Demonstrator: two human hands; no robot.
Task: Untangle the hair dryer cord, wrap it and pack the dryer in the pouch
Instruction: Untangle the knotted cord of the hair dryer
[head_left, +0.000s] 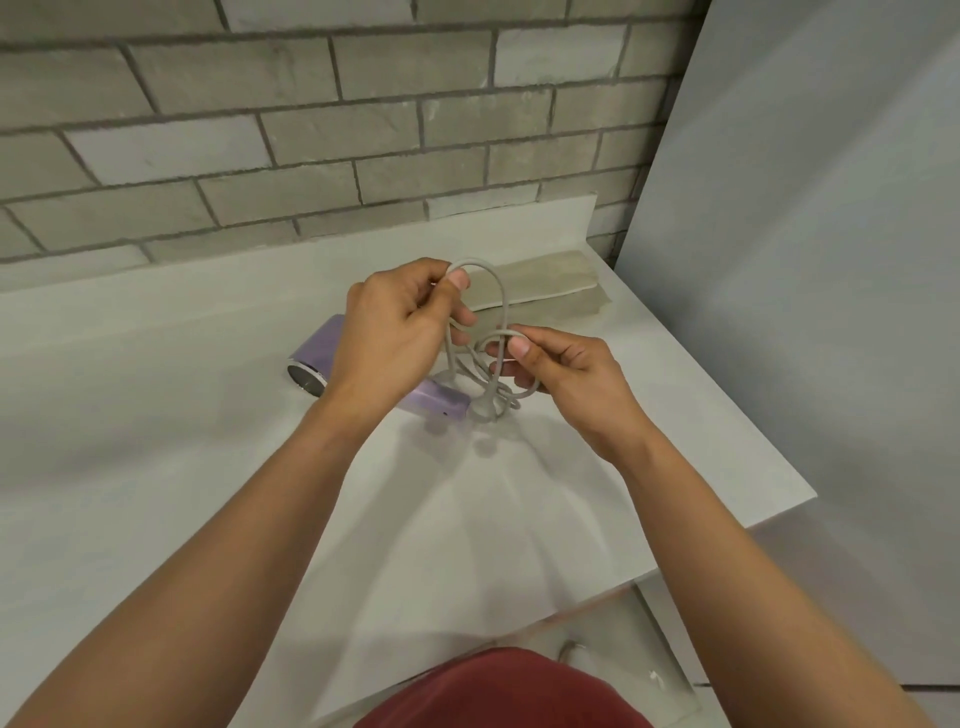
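Grey cord (505, 306) lifted in tangled loops above the worktop (156, 415); its lower coils lie beside the handle end of the lilac hair dryer (322, 345). The dryer lies on its side, metal nozzle end toward our left, partly hidden under the left wrist. Left grip (400, 332) pinches the tall upper loop between thumb and fingers. Right grip (566, 379) pinches a smaller loop, just beside the left. Beige pouch (540, 283) lies flat behind the hands, near the brick wall (311, 104). Grey panel (805, 260) stands to our right.
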